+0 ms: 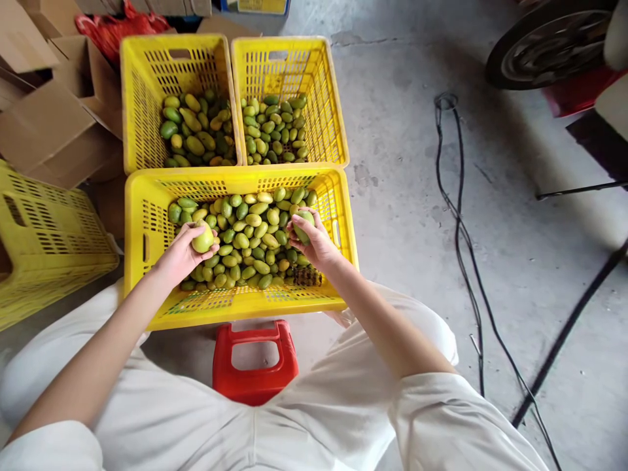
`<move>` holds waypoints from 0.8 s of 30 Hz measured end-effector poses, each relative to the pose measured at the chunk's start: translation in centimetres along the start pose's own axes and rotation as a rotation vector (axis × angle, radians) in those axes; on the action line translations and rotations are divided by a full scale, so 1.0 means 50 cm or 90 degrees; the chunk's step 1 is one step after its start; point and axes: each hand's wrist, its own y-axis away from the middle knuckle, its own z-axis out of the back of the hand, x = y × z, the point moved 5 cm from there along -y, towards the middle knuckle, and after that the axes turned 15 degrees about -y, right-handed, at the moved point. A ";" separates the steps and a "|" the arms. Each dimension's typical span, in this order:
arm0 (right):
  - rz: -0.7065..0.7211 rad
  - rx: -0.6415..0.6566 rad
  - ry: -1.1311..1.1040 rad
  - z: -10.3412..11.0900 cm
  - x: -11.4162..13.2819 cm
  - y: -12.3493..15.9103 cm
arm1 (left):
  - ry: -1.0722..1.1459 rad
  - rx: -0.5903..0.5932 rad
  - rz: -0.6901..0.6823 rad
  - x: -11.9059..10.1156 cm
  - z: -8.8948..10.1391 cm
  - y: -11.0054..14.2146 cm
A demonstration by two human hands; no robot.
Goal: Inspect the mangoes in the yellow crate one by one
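My left hand point(182, 254) is closed around a yellow-green mango point(203, 239), held over the left part of the near yellow crate point(245, 315). On the other side, my right hand point(320, 246) grips a greener mango point(305, 225), its fingers wrapped round it. Beneath both hands lies a pile of small green and yellow mangoes point(250, 239) that covers much of the crate's floor. Some of the crate's slotted bottom shows at the lower right of the pile.
Two more yellow crates, the back left one point(142, 104) and the back right one point(321, 98), hold mangoes too. Another yellow crate point(53, 242) stands left, near cardboard boxes point(49, 131). A red stool point(255, 383) is between my legs. Black cables point(458, 216) and a wheel point(549, 49) are right.
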 end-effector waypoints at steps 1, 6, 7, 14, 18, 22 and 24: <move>0.008 -0.005 0.008 0.003 0.000 -0.002 | 0.001 -0.012 -0.001 -0.002 0.002 -0.001; -0.021 0.024 -0.011 0.005 -0.011 -0.014 | 0.010 -0.016 -0.003 -0.013 0.004 -0.008; -0.026 0.032 -0.022 0.004 -0.011 -0.015 | 0.010 -0.007 0.000 -0.015 0.004 -0.008; -0.061 0.075 -0.042 -0.006 -0.001 -0.014 | 0.027 -0.026 -0.019 -0.006 0.022 -0.016; -0.068 0.102 -0.046 -0.013 -0.005 -0.008 | 0.046 -0.070 -0.031 -0.001 0.033 -0.021; -0.055 0.101 -0.054 -0.012 -0.014 -0.010 | 0.054 -0.042 -0.017 -0.003 0.035 -0.024; -0.053 0.092 -0.049 -0.009 -0.015 -0.011 | 0.058 -0.028 -0.015 -0.004 0.034 -0.024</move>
